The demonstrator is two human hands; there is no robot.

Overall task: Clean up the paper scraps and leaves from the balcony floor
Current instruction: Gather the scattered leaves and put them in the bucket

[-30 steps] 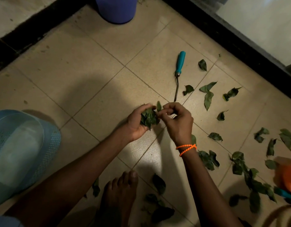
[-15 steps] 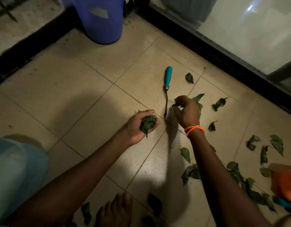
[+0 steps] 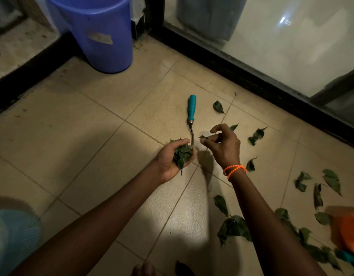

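Observation:
My left hand [image 3: 170, 158] is cupped palm up over the tiled floor, closed around a bunch of dark green leaves [image 3: 183, 153]. Just to its right, my right hand [image 3: 223, 145], with an orange bead bracelet on the wrist, pinches a single small leaf [image 3: 203, 137] between thumb and fingertips. Several loose leaves lie on the floor to the right: one near the glass door [image 3: 218, 106], one curled [image 3: 256, 135], a cluster [image 3: 233, 227] by my right forearm, more at far right [image 3: 331, 181]. No paper scraps are visible.
A teal-handled tool [image 3: 191, 114] lies on the tiles just beyond my hands. A blue bucket [image 3: 100, 34] stands in the far corner. A light blue mesh basket [image 3: 11, 240] sits at lower left, an orange object [image 3: 351, 232] at lower right. A glass door with a black frame [image 3: 251, 76] borders the right.
My right hand picked a leaf off the floor near the tool and drew back toward my left hand. The view tilted up, showing more of the bucket.

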